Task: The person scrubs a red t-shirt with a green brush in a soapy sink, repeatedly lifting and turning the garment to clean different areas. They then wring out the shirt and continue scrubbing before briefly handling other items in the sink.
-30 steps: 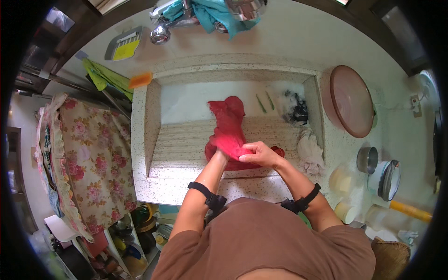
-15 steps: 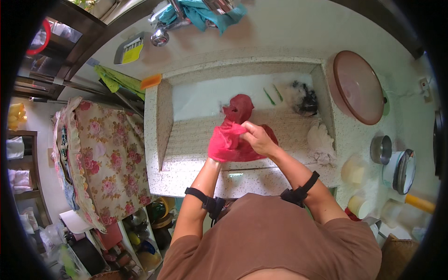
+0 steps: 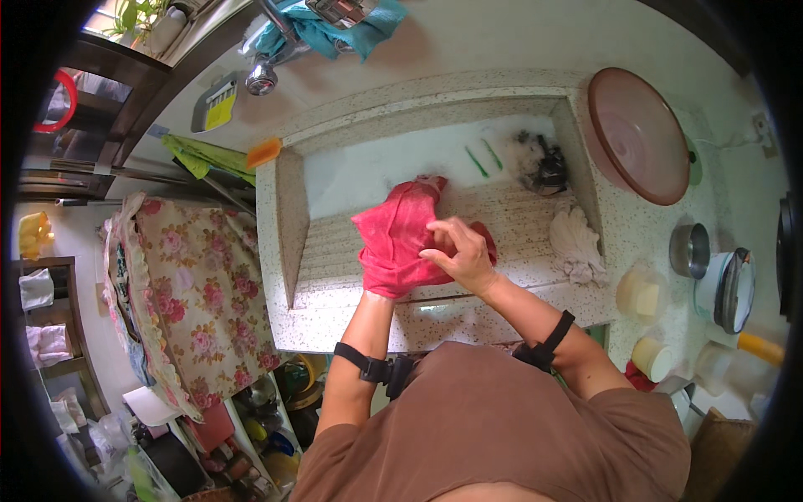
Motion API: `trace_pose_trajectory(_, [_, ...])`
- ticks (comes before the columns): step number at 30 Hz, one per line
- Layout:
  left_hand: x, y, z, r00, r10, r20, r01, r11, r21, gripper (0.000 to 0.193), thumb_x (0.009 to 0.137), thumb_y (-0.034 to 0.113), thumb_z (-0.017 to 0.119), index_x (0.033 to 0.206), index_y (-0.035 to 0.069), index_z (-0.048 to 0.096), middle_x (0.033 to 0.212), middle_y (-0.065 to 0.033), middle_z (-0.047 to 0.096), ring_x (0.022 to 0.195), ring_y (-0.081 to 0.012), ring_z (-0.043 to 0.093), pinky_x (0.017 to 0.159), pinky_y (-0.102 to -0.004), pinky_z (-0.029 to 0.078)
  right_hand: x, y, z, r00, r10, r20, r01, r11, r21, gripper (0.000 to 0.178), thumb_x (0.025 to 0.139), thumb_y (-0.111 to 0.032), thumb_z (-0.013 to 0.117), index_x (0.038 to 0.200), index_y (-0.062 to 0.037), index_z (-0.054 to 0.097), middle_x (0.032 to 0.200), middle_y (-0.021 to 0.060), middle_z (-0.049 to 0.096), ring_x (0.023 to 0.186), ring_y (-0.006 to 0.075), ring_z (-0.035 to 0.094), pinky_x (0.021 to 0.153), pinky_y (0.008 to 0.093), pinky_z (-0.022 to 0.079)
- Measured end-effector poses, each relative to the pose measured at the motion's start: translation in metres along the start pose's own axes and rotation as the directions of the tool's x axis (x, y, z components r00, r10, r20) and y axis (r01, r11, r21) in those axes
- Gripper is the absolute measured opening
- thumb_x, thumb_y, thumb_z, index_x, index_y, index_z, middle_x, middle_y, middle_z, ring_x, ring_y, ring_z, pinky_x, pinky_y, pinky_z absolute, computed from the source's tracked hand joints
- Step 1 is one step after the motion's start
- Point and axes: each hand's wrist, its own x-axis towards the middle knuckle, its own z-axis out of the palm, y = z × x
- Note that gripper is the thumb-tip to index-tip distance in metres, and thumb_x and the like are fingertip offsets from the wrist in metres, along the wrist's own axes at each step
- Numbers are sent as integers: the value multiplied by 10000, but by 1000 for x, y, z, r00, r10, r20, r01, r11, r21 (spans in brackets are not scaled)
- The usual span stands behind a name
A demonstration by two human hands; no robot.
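A wet red cloth garment (image 3: pixel 400 234) hangs over the ribbed washboard slope of the speckled stone sink (image 3: pixel 452 322). My left forearm runs up into it from below, and the fabric covers that hand entirely, so its fingers are hidden. Along the garment's right side, my right hand (image 3: pixel 462 255) has its thumb and forefinger apart, with nothing seen between them. A darker red part of the fabric shows just behind this hand. The garment's far end reaches the edge of the whitish, cloudy water (image 3: pixel 360 167).
Two green strips (image 3: pixel 483 159) and a dark bundle (image 3: pixel 548 167) lie in the sink. A white cloth (image 3: pixel 577 243) is bunched at its right side. A pink basin (image 3: pixel 640 138) leans beyond the right rim; an orange block (image 3: pixel 263 152) sits at the left corner, below the faucet (image 3: pixel 262 79).
The garment has spread out upward over my left hand, covering more of its far part. My right hand has let go of the fabric and its fingers have parted. The view has shifted slightly.
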Motion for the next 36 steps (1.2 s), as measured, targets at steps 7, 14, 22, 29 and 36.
trace_pose_trajectory(7, [5,30,-16,980,110,-167,-151,956,-253,587,746,173,708,1273,51,481,1232,-82,562,1138,-249,553,956,-340,433,21,2,7,924,-382,19,363,862,-355,176,802,-113,693,948,-77,602,1011,62,568,956,279,538,823,399,432])
trace_pose_trajectory(14, [21,19,-21,952,-62,300,-47,938,343,310,731,338,681,941,119,617,907,-107,634,853,-289,611,713,-393,464,7,15,5,865,56,499,-205,946,250,138,921,-149,566,984,-28,550,790,141,577,719,239,585,692,352,464])
trace_pose_trajectory(22, [10,24,-5,997,-12,-74,2,990,-140,457,690,445,709,988,110,618,981,-146,623,872,-280,601,713,-415,461,-8,24,3,733,92,674,-367,888,278,150,917,-163,579,930,-14,568,706,36,552,678,119,510,651,291,442])
trace_pose_trajectory(29, [13,27,0,988,-123,-98,75,914,-399,532,672,443,736,1066,106,621,1038,-163,619,907,-266,605,730,-418,468,-13,36,-8,666,165,727,-498,824,270,146,909,-164,595,913,-18,595,707,9,554,658,97,509,628,274,439])
trace_pose_trajectory(36, [18,14,0,852,-1,523,-328,778,536,269,674,321,703,823,99,670,790,-121,663,723,-300,639,620,-406,499,15,28,-23,894,441,75,-445,860,250,226,898,-227,640,979,-18,665,786,50,661,690,87,583,631,252,481])
